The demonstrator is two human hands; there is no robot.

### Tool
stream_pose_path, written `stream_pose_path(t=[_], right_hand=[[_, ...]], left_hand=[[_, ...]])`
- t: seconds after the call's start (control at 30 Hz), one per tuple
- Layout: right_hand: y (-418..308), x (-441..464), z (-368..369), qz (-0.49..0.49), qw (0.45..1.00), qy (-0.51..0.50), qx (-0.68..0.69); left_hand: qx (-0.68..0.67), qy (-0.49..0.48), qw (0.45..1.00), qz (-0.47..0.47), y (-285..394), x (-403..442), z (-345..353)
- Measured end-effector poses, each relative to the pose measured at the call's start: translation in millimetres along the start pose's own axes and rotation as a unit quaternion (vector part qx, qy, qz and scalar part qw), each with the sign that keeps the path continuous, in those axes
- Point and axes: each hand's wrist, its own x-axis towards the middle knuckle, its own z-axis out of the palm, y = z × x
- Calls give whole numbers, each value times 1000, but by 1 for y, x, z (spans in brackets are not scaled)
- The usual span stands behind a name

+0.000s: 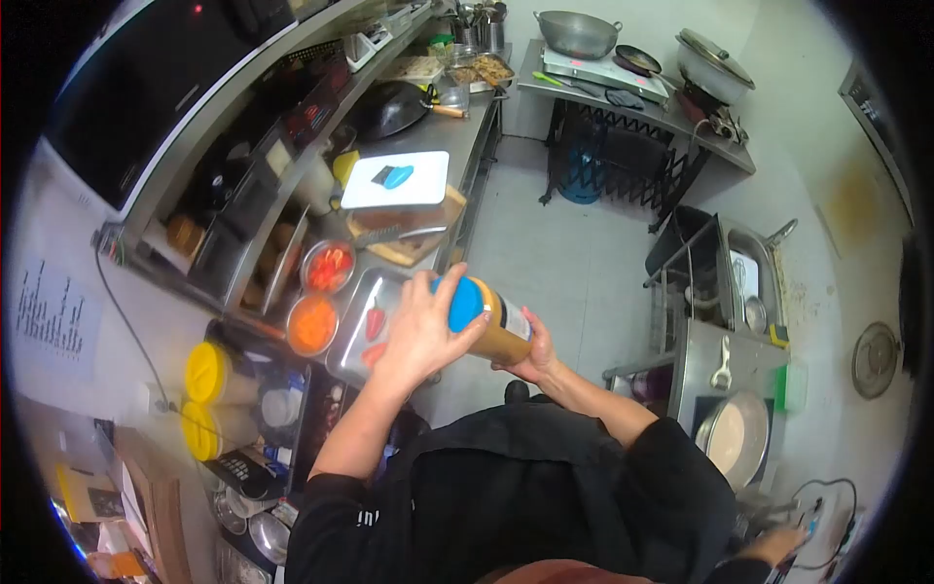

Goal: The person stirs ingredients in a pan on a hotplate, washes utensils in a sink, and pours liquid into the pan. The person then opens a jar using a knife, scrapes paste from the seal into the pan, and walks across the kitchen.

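Note:
In front of my body I hold a large jar [502, 334] of tan-brown, peanut-butter-like contents, tilted with its blue lid [464, 305] toward the left. The fingers of my left hand [426, 328] are wrapped over the lid, which looks seated on the jar. My right hand [534, 355] grips the jar near its base. Beside my left hand is a steel tray [348, 343] with red pepper pieces [375, 323]. Close by stand a bowl of chopped red pieces [328, 266] and a bowl of shredded orange food [312, 324], perhaps carrot.
A knife [399, 234] lies on a wooden board [413, 251] by a white kitchen scale or board [396, 181]. Yellow-lidded tubs [205, 373] stand at left. Another person's hand [778, 545] is at lower right, near a pan [736, 441]. A sink [747, 282] is at right.

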Motion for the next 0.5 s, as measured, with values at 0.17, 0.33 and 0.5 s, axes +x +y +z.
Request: stream_pose_path(t=[0.17,0.33,0.5], right_hand=[[-104,10,-39,-25,999,35,-21],[-153,38,-58,-30,994,95,-46],[-189,86,-81,21,996,87,-12]], left_hand=[[-145,-90,983,66,0,94,30],[-169,-78,969,161,-19,162,62],[-150,-129,976,90,-34,222,96]])
